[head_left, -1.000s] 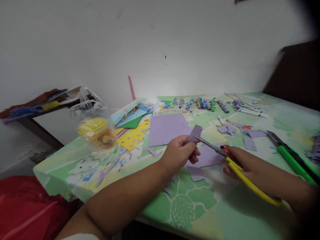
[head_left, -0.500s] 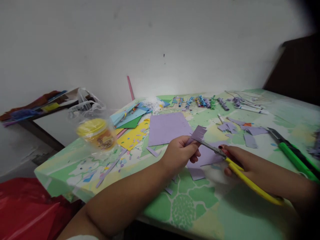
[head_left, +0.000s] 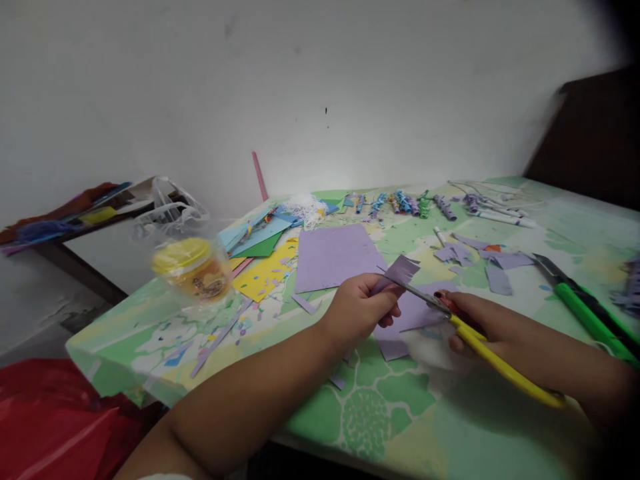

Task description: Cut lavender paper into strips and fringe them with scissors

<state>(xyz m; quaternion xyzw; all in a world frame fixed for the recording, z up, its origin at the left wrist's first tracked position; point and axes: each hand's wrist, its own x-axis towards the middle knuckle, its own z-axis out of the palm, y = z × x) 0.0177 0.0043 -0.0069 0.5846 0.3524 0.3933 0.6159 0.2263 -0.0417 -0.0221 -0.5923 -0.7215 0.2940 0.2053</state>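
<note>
A purple paper strip (head_left: 401,269) with slits cut along one edge is pinched between the thumb and fingers of my left hand (head_left: 361,305). My right hand (head_left: 477,320) is closed round yellow-handled scissors (head_left: 493,357), whose blades reach left to the strip, just above my left fingertips. Under and behind my hands lie a large purple sheet (head_left: 336,257) and another purple piece (head_left: 393,343) on the patterned tablecloth.
A yellow-lidded tub (head_left: 187,267) in clear plastic stands at the left. Curled paper rolls (head_left: 403,202) line the back. Purple scraps (head_left: 500,277) and a green cutter (head_left: 583,313) lie at the right. Coloured sheets (head_left: 265,273) lie left of centre.
The slit end of the purple strip has shifted slightly to the right, and the scissor blades cross it at a slightly different place. Both hands keep their hold.
</note>
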